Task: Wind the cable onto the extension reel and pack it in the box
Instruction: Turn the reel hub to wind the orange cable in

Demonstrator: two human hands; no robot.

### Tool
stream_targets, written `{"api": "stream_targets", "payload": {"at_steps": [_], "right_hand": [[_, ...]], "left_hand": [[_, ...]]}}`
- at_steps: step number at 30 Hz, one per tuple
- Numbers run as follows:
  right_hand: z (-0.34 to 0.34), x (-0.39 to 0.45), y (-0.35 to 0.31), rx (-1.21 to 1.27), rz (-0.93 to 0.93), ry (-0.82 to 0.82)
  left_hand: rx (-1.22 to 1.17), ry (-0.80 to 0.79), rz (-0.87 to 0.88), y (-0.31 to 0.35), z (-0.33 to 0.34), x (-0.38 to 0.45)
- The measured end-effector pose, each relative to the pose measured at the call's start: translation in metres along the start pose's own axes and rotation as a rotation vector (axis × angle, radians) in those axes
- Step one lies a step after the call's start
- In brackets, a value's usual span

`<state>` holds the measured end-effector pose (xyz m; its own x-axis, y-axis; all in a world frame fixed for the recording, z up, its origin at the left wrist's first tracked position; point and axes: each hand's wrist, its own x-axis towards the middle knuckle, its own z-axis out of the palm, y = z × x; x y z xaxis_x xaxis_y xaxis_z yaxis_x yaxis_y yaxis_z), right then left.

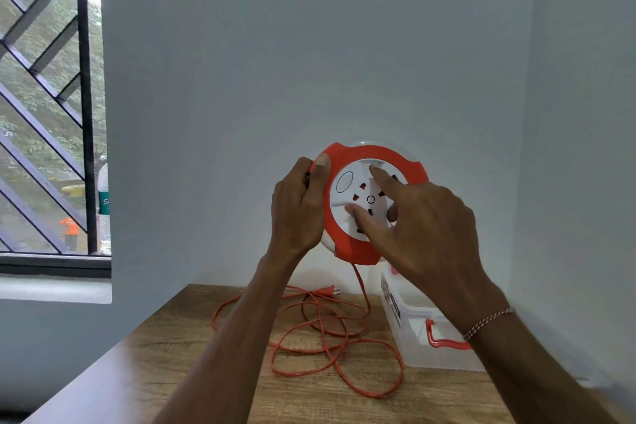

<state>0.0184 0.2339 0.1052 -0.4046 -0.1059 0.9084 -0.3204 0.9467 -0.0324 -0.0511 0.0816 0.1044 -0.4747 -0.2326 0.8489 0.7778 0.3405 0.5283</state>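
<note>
Both my forearms come up from the bottom of the view, and there's a thin braided bracelet on my right wrist. I've got the extension reel held up in the air in front of the wall, well above the wooden table, socket face turned toward me.

My left hand grips the reel's left edge, fingers curled round the orange rim with the thumb lying along the front of it. My right hand is laid over the white socket face from the right, fingers spread out; the index fingertip sits near the top of the white disc and another fingertip is down by the lower left sockets. Can't really tell how hard they're pressing or whether they hook into anything.

Most of the orange cable isn't wound up. It drops off the bottom of the reel and lies in loose tangled loops on the table, right below my hands, with the plug lying at the far side close to the wall.

Just right of the loops is the clear plastic box with an orange handle, sitting on the table partly behind my right wrist. Barred window off to the left.
</note>
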Motion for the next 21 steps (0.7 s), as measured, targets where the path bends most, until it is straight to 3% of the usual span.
{"api": "stream_targets", "payload": {"at_steps": [4,9,15,21], "right_hand": [[-0.001,0.001,0.002,-0.007,-0.032,-0.004],[-0.001,0.003,0.007,0.061,-0.187,0.115],[-0.003,0.003,0.0,0.003,-0.186,-0.149],[-0.003,0.0,-0.004,-0.083,-0.164,-0.171]], "left_hand": [[-0.02,-0.001,-0.017,0.0,0.0,0.0],[-0.033,0.0,-0.023,-0.001,-0.001,0.001],[-0.038,-0.008,-0.014,-0.002,-0.001,0.002],[-0.02,-0.013,0.019,-0.002,0.001,0.001]]}}
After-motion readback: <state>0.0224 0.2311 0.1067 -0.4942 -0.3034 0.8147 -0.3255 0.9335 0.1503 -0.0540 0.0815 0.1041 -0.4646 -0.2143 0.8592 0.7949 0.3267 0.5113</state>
